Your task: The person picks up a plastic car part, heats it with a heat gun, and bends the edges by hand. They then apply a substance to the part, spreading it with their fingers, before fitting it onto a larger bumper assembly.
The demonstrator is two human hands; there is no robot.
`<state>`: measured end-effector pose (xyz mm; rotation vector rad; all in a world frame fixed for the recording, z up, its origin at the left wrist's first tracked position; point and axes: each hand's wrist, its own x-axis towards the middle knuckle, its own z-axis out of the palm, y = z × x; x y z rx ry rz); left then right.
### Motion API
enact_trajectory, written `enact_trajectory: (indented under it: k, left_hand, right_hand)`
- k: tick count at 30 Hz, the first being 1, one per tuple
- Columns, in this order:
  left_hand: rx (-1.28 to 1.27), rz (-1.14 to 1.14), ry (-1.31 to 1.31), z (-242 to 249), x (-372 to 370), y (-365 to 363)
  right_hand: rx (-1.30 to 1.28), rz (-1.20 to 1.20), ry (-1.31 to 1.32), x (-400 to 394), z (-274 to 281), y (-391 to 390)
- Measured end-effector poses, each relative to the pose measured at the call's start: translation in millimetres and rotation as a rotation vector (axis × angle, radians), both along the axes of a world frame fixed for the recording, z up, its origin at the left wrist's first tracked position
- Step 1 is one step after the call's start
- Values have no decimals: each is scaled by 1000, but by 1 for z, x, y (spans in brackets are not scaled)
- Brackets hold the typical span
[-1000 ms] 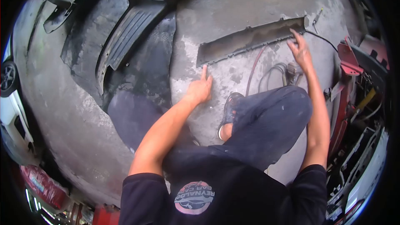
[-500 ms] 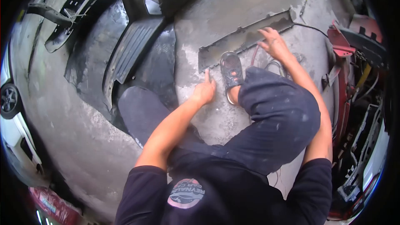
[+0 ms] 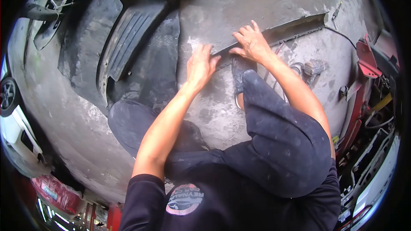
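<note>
A long, dark, trough-shaped panel (image 3: 295, 28) lies across the floor in front of me, its left part tilted and narrow in view. At its left end, my left hand (image 3: 201, 66) grips with fingers and thumb on either side, hiding that end. My right hand (image 3: 252, 45) reaches over the panel left of its middle, thumb on the near side and fingers across the far edge, one finger raised. Just under the panel's near edge is my shoe (image 3: 239, 70), partly covered by my right hand and trouser leg.
A large black plastic trim piece (image 3: 135, 38) lies on a dark mat (image 3: 160, 68) to the left. At right on the concrete sit a power tool (image 3: 314, 67) and a cable (image 3: 342, 34). Red metal parts (image 3: 369, 57) stand at the right edge; a car wheel (image 3: 8, 96) is far left.
Both hands have moved onto the panel, the left up to its end and the right leftward along it. The panel has tilted and shows less of its inner face. The view has shifted slightly.
</note>
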<state>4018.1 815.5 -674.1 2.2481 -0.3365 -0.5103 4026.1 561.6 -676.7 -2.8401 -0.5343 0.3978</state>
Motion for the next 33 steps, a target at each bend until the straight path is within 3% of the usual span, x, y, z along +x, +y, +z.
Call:
enact_trajectory:
  k: [8,19,22,24,28,33]
  left_hand:
    - [-13,11,107,-31,1,-6]
    - [-23,77,117,-22,7,-8]
    - [9,17,156,-21,8,-7]
    - [-64,0,123,-24,7,-3]
    - [-97,27,194,-23,7,-3]
    - [-216,38,108,-10,8,-18]
  right_hand:
    - [66,-46,-53,2,-10,4]
    - [20,-27,-26,11,-11,5]
    - [18,27,124,19,-2,-12]
    - [231,29,73,24,8,-34]
    - [60,-74,71,34,49,-75]
    - [27,-50,189,22,34,-92]
